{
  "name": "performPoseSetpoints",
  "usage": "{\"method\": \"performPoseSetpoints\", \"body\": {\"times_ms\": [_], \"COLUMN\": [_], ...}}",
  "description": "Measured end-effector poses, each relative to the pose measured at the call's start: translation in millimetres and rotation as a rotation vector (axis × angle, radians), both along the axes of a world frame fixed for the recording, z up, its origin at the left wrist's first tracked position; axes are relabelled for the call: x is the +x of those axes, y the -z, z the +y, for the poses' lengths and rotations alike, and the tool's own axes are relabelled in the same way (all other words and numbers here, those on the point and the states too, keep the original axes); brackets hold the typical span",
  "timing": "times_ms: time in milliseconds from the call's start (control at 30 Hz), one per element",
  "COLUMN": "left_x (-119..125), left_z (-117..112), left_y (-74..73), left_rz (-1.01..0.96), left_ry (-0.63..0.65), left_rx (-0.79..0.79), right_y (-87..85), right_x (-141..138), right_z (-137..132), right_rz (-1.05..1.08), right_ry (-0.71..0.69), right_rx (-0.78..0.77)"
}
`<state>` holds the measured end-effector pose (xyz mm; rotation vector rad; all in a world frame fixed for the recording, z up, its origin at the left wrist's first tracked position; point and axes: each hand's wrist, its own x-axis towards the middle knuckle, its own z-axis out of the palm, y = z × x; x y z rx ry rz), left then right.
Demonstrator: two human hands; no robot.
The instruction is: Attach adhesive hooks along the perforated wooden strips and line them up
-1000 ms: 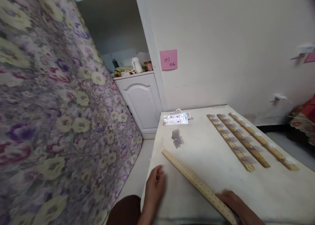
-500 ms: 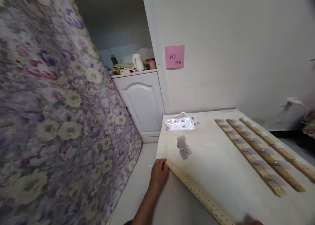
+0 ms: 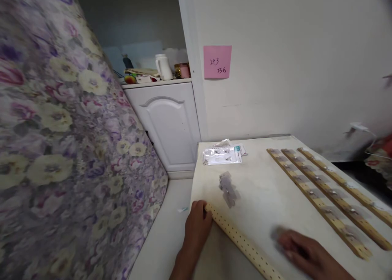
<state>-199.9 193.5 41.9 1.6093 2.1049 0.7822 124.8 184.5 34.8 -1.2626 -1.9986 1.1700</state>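
Observation:
My left hand (image 3: pixel 198 221) is closed around the far end of a long pale wooden strip (image 3: pixel 241 243) dotted with rows of small holes. The strip runs diagonally toward me over the table's near left part. Over the table to the right of the strip, my right hand (image 3: pixel 301 247) is smeared by motion. Its fingers look pinched, and a blurred greyish thing shows at their tips, too unclear to name. Beyond the strip lies a small cluster of translucent grey pieces with metal bits (image 3: pixel 228 189).
Three wooden strips (image 3: pixel 318 202) with clear squares and metal hooks lie on the white table (image 3: pixel 257 206) at right. Clear blister packs with hooks (image 3: pixel 223 155) are at the back left. A floral curtain (image 3: pixel 76 149) hangs left; a pink note (image 3: pixel 217 62) is on the wall.
My right hand has come up from the bottom edge to over the table, right of the strip. My left hand stays on the strip's end. The camera view has shifted slightly.

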Motion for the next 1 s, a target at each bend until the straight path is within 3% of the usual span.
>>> {"method": "performPoseSetpoints", "body": {"times_ms": [167,300,467,733,1000], "left_x": [-3.2,-6.3,-6.2,1.4,12.5], "left_z": [-0.2,-3.1,-1.8,-0.7,-5.2], "left_y": [-0.2,-2.2,-3.4,-5.7,-17.7], "left_rz": [-0.023,-0.051,-0.066,-0.008,0.137], "left_ry": [0.004,0.021,0.069,0.040,0.055], "left_rx": [-0.029,-0.051,-0.066,-0.108,-0.177], "right_y": [3.3,19.6,31.4,27.3,30.1], "right_x": [-77.9,-108.3,-112.2,-117.5,-117.1], "right_z": [76.5,101.7,106.8,111.6,112.4], "right_rz": [0.099,0.130,0.033,-0.009,-0.047], "right_ry": [0.033,0.022,0.041,0.039,0.035], "right_rx": [0.152,0.229,0.298,0.380,0.426]}}
